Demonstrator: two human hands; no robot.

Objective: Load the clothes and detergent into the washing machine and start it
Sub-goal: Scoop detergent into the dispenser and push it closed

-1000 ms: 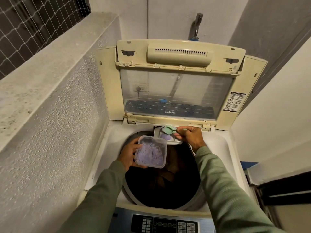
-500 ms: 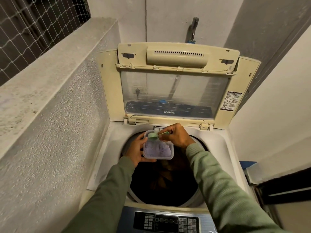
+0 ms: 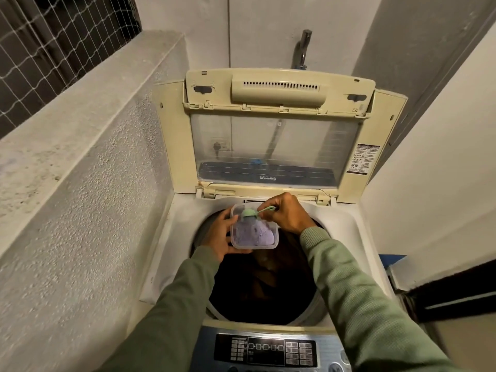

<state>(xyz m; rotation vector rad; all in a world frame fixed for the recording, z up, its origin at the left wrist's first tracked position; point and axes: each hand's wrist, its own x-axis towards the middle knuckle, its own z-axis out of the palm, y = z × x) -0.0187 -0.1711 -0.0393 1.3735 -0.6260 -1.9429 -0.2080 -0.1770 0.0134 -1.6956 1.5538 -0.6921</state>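
A top-loading washing machine (image 3: 182,232) stands with its lid (image 3: 273,146) raised. Dark clothes (image 3: 265,285) lie in the drum. Over the drum's far edge, my left hand (image 3: 217,237) holds a clear plastic tub of purple detergent powder (image 3: 255,234) from its left side. My right hand (image 3: 287,213) pinches the handle of a small green scoop (image 3: 249,214), whose bowl is down at the powder near the tub's far end. The detergent drawer behind the tub is mostly hidden by my hands.
The control panel (image 3: 268,350) is at the near edge. A rough concrete wall (image 3: 80,197) hems the machine on the left, a pale wall (image 3: 434,170) on the right. A tap (image 3: 303,49) sticks out above the lid. Wire netting (image 3: 53,44) fills the top left.
The scoop has come back from the detergent drawer to the tub and now dips into the powder. My left hand lifted the tub a little toward the drawer.
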